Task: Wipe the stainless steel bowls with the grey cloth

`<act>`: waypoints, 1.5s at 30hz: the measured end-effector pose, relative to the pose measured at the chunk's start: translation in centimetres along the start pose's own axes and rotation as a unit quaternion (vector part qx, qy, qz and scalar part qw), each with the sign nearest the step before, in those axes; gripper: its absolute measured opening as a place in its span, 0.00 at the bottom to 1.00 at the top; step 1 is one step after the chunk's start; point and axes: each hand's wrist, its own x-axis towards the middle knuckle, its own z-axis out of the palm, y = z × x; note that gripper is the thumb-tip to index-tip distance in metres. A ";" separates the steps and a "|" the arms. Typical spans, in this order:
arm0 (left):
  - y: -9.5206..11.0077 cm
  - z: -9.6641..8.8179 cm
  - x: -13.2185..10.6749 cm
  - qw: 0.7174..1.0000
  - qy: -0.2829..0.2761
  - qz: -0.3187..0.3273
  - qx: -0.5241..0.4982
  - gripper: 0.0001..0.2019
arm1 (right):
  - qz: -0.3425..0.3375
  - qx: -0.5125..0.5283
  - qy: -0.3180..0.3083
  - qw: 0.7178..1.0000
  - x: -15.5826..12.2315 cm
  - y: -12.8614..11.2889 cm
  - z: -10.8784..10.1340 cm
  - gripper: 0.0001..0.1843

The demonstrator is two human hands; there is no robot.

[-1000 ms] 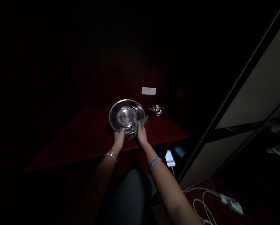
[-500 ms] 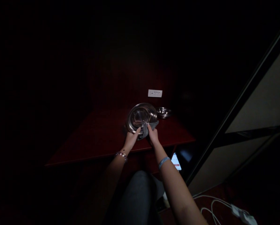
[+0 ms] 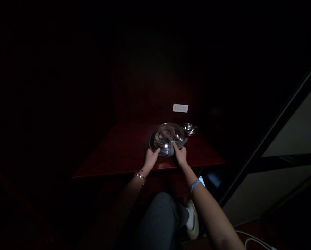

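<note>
A round steel plate lies on a dark red table, lifted slightly at its near edge. My left hand grips the plate's near rim, thumb on top. My right hand is closed on a grey cloth and presses it against the plate's near right rim. A beaded bracelet sits on my left wrist and a blue band on my right wrist.
A smaller steel dish rests just behind the plate at the right. A white socket panel is on the back wall. My knee and a light shoe show below. A pale cabinet panel stands at the right.
The plate has tipped from facing me to lying flatter toward the table. Both hands kept their grips on the rim and the cloth. The view shifted left, so everything moved rightward.
</note>
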 end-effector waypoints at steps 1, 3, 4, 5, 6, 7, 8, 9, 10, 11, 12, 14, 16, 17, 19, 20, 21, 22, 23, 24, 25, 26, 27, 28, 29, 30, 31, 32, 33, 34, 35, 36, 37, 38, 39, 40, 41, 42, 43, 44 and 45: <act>0.5 -0.6 -0.3 1.000 -0.013 0.009 0.018 0.20 | -0.019 -0.030 0.002 0.999 0.1 -0.8 -1.0 0.26; 2.2 -1.9 -0.9 0.996 -0.047 0.041 0.065 0.24 | -0.078 -0.088 -0.023 0.993 0.7 -2.8 -3.2 0.23; 3.4 -2.5 -1.1 0.990 -0.078 0.071 0.090 0.27 | -0.117 -0.119 -0.048 0.985 1.0 -4.0 -4.3 0.21; 4.7 -3.0 -1.2 0.982 -0.115 0.097 0.118 0.30 | -0.161 -0.153 -0.071 0.972 1.4 -5.4 -5.4 0.19; 6.2 -3.3 -1.2 0.971 -0.144 0.117 0.150 0.33 | -0.206 -0.195 -0.090 0.955 1.8 -6.8 -6.4 0.17; 7.6 -3.4 -1.2 0.961 -0.160 0.136 0.182 0.34 | -0.245 -0.244 -0.108 0.932 2.2 -8.3 -7.1 0.15; 9.1 -3.4 -1.0 0.950 -0.165 0.150 0.218 0.35 | -0.274 -0.298 -0.120 0.906 2.4 -9.8 -7.7 0.14; 10.4 -3.2 -0.8 0.939 -0.168 0.157 0.255 0.36 | -0.292 -0.354 -0.128 0.879 2.5 -11.2 -8.0 0.14; 11.5 -2.9 -0.6 0.927 -0.171 0.158 0.293 0.37 | -0.303 -0.403 -0.132 0.854 2.4 -12.5 -8.0 0.15; 12.4 -2.5 -0.4 0.916 -0.169 0.157 0.329 0.38 | -0.310 -0.442 -0.136 0.830 2.3 -13.7 -7.9 0.18; 13.1 -2.0 -0.3 0.904 -0.169 0.159 0.359 0.38 | -0.314 -0.478 -0.137 0.809 2.0 -14.7 -7.7 0.21; 14.1 -1.1 -0.2 0.884 -0.162 0.160 0.407 0.38 | -0.315 -0.534 -0.130 0.774 1.2 -16.0 -7.0 0.27; 14.6 -0.2 -0.3 0.867 -0.155 0.166 0.443 0.38 | -0.315 -0.576 -0.123 0.744 0.3 -16.6 -6.1 0.29; 14.8 0.1 -0.4 0.858 -0.154 0.169 0.459 0.38 | -0.316 -0.591 -0.121 0.732 -0.1 -16.8 -5.7 0.29; 15.1 0.8 -0.7 0.838 -0.154 0.171 0.495 0.38 | -0.321 -0.612 -0.119 0.713 -0.7 -16.9 -4.9 0.29; 15.3 1.1 -0.9 0.827 -0.152 0.169 0.514 0.39 | -0.324 -0.616 -0.117 0.708 -1.0 -16.9 -4.5 0.29; 15.5 1.3 -1.0 0.817 -0.148 0.167 0.532 0.39 | -0.329 -0.616 -0.115 0.707 -1.2 -16.9 -4.3 0.29; 15.7 1.5 -1.2 0.809 -0.139 0.166 0.546 0.39 | -0.333 -0.610 -0.112 0.710 -1.3 -17.0 -4.1 0.29; 15.9 1.7 -1.3 0.806 -0.127 0.167 0.554 0.38 | -0.338 -0.600 -0.109 0.717 -1.3 -17.1 -4.0 0.29; 16.0 1.7 -1.4 0.807 -0.115 0.173 0.553 0.38 | -0.342 -0.586 -0.106 0.727 -1.3 -17.2 -4.1 0.29; 16.1 1.6 -1.5 0.813 -0.104 0.181 0.544 0.36 | -0.344 -0.568 -0.101 0.740 -1.2 -17.2 -4.3 0.29; 16.0 1.4 -1.4 0.824 -0.095 0.192 0.525 0.35 | -0.345 -0.547 -0.095 0.757 -1.1 -17.2 -4.6 0.29; 15.7 1.1 -1.4 0.839 -0.085 0.203 0.499 0.34 | -0.344 -0.523 -0.088 0.775 -0.8 -17.0 -5.0 0.30; 15.3 0.8 -1.2 0.856 -0.073 0.213 0.466 0.33 | -0.343 -0.494 -0.082 0.795 -0.5 -16.8 -5.5 0.31; 14.7 0.4 -0.9 0.874 -0.063 0.219 0.429 0.32 | -0.344 -0.460 -0.076 0.815 -0.2 -16.4 -5.9 0.32; 14.0 0.0 -0.7 0.894 -0.054 0.221 0.387 0.32 | -0.344 -0.423 -0.070 0.835 0.1 -15.8 -6.3 0.32; 13.1 -0.3 -0.3 0.914 -0.047 0.218 0.339 0.32 | -0.343 -0.384 -0.063 0.855 0.4 -15.0 -6.6 0.31; 12.2 -0.5 0.0 0.933 -0.060 0.213 0.284 0.32 | -0.338 -0.347 -0.054 0.873 0.6 -14.2 -6.7 0.30; 11.1 -0.7 0.4 0.950 -0.074 0.207 0.223 0.32 | -0.326 -0.315 -0.044 0.890 0.7 -13.3 -6.8 0.28; 10.0 -0.8 0.7 0.962 -0.088 0.197 0.166 0.31 | -0.307 -0.289 -0.033 0.906 0.7 -12.3 -6.7 0.25; 9.0 -0.9 0.9 0.972 -0.091 0.183 0.118 0.31 | -0.282 -0.271 -0.024 0.920 0.7 -11.3 -6.6 0.23; 8.0 -1.0 1.1 0.980 -0.084 0.163 0.079 0.30 | -0.251 -0.256 -0.017 0.933 0.6 -10.3 -6.4 0.20; 7.0 -1.1 1.2 0.986 -0.075 0.142 0.052 0.29 | -0.217 -0.242 -0.010 0.946 0.4 -9.4 -6.1 0.18; 6.0 -1.1 1.2 0.990 -0.064 0.125 0.033 0.29 | -0.184 -0.225 -0.007 0.957 0.3 -8.5 -5.9 0.16; 5.2 -1.2 1.2 0.992 -0.061 0.109 0.017 0.28 | -0.153 -0.204 -0.003 0.967 0.3 -7.8 -5.6 0.15; 4.3 -1.2 1.1 0.994 -0.062 0.088 -0.001 0.28 | -0.127 -0.179 0.003 0.976 0.2 -7.2 -5.3 0.15; 3.6 -1.3 1.0 0.996 -0.064 0.054 -0.021 0.27 | -0.105 -0.151 0.010 0.983 0.3 -6.7 -5.1 0.16; 2.9 -1.3 0.8 0.997 -0.071 0.008 -0.043 0.26 | -0.087 -0.120 0.018 0.989 0.3 -6.2 -4.8 0.17; 2.4 -1.2 0.7 0.994 -0.087 -0.036 -0.064 0.24 | -0.071 -0.088 0.024 0.993 0.4 -5.8 -4.4 0.18; 1.9 -1.2 0.5 0.989 -0.102 -0.070 -0.083 0.23 | -0.058 -0.053 0.025 0.997 0.4 -5.5 -4.0 0.19; 1.6 -1.1 0.4 0.984 -0.114 -0.092 -0.098 0.22 | -0.047 -0.019 0.019 0.999 0.4 -5.1 -3.6 0.20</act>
